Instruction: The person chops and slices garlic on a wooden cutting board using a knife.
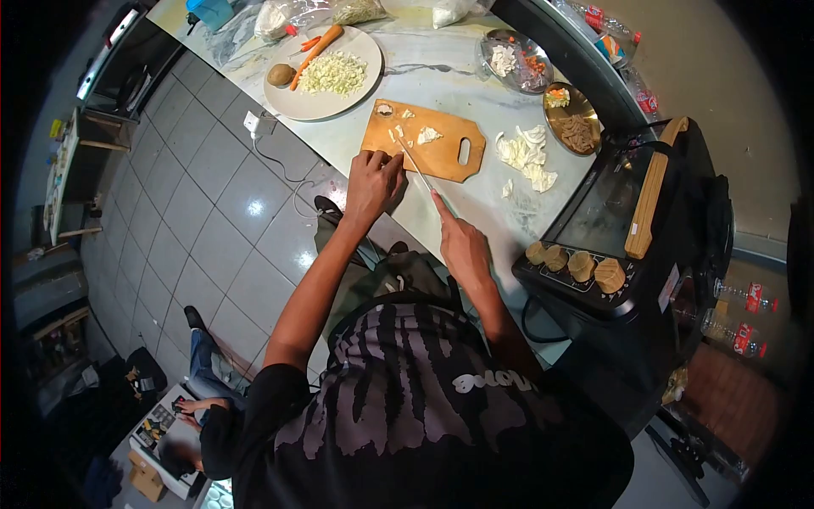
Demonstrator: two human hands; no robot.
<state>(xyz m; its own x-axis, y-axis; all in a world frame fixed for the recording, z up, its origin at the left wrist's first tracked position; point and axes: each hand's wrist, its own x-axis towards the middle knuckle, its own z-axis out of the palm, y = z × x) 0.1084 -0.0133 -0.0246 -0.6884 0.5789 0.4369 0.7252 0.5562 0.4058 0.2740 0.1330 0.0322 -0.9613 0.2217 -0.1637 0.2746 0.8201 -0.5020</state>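
Note:
A knife (415, 165) is in my right hand (465, 248), its fingers closed round the handle and the blade angled over the wooden cutting board (449, 161). My left hand (375, 180) is at the board's near left edge, beside the blade, with its fingers curled down; whatever they may hold is hidden. Small pale chopped pieces (429, 135) lie on the board, and a few more are near the knife tip. To the right of the board, a loose pile of pale, leafy-looking pieces (526, 157) rests on the marble counter (424, 64).
Behind the board stands a plate (284, 103) with chopped pale vegetable, a carrot (318, 55) and a brown round vegetable (281, 75). Two metal bowls (551, 127) (490, 72) hold food. A black oven (585, 246) borders the right side. Another person (208, 407) sits lower left.

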